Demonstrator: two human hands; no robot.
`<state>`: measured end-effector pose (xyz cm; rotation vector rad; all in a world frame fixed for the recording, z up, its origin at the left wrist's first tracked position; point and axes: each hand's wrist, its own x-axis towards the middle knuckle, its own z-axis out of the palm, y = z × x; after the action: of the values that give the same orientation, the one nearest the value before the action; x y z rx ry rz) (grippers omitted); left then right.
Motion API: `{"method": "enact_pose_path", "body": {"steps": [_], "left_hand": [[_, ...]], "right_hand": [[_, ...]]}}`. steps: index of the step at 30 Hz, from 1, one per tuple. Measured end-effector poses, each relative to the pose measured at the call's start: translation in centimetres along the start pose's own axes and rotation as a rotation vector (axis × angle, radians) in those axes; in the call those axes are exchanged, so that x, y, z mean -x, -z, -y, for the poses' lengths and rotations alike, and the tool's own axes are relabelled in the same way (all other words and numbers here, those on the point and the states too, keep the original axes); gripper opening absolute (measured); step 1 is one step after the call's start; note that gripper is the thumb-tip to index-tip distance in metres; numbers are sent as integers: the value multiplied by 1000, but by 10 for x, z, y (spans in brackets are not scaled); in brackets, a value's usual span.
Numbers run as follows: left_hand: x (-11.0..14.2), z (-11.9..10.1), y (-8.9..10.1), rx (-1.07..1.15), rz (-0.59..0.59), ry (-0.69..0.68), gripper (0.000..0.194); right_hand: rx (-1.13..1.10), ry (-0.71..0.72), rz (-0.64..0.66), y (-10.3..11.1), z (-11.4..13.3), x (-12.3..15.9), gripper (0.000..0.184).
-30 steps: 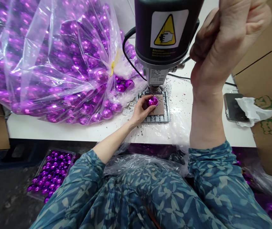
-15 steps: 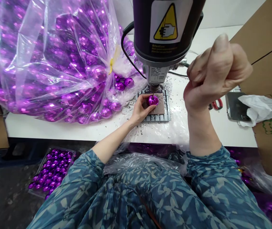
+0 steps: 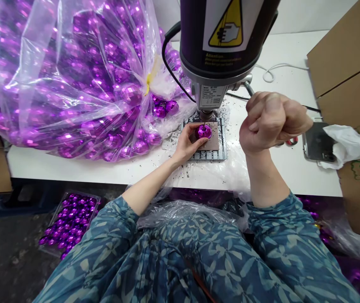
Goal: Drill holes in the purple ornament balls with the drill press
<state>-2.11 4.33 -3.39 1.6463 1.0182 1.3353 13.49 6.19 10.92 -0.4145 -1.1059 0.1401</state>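
A shiny purple faceted ball point(image 3: 204, 131) lies on a small brown board point(image 3: 214, 142) over the slotted metal base point(image 3: 211, 156) of a drill press point(image 3: 222, 59). My left hand point(image 3: 186, 145) pinches the ball from its left side, thumb in front and fingers behind. The bit reaches down to the ball's top; how deep it goes, I cannot tell. To the right of the machine, my right hand point(image 3: 270, 120) is closed in a fist around the end of the drill press lever point(image 3: 248, 87), whose grip is hidden by the fingers.
A large clear bag point(image 3: 72, 84) of purple balls fills the left side of the white table point(image 3: 104, 172). A plastic tray point(image 3: 96, 202) of balls sits lower left. At right are a phone point(image 3: 318, 143), crumpled tissue point(image 3: 353, 141) and a cardboard box point(image 3: 350, 84). Dark shavings surround the base.
My right hand has swung down, bringing the lever lower. The bit has come down to the ball. My left hand keeps its hold on the ball in the same place.
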Motion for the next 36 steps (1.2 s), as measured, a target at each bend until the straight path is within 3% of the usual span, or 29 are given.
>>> {"method": "enact_pose_path", "body": {"steps": [4, 7, 11, 14, 18, 20, 23, 25, 27, 29, 31, 34, 36], "left_hand": [[0, -2, 1, -28, -3, 2, 49], [0, -1, 0, -15, -8, 11, 51], [0, 2, -2, 16, -14, 8, 50], [-1, 1, 0, 3, -34, -4, 50], [13, -22, 13, -115, -69, -72, 44], [34, -41, 20, -102, 22, -125, 37], [82, -70, 26, -37, 354, -211, 31], [112, -81, 26, -116, 591, -260, 37], [126, -82, 27, -218, 682, -305, 49], [115, -72, 34, -249, 545, -325, 46], [78, -55, 49, -244, 246, -263, 26], [-3, -26, 79, -343, -190, 22, 22], [-54, -12, 92, -456, -318, 198, 19]], "right_hand": [[-35, 13, 42, 4, 1, 5, 78], [-66, -25, -5, -11, 13, -11, 68], [-71, -168, -5, -43, 28, -57, 47], [-25, -416, 24, -58, 28, -86, 53], [-21, -493, 36, -62, 23, -98, 60], [-39, -486, 45, -61, 23, -97, 57], [-14, -480, 62, -59, 23, -96, 47], [-9, -491, 36, -59, 21, -97, 43], [-23, -499, -16, -60, 18, -97, 45], [-30, -490, -43, -60, 15, -97, 49], [-23, -475, -40, -61, 13, -96, 51], [-59, -442, -12, -60, 13, -94, 48], [-104, -407, 6, -59, 14, -94, 48]]}}
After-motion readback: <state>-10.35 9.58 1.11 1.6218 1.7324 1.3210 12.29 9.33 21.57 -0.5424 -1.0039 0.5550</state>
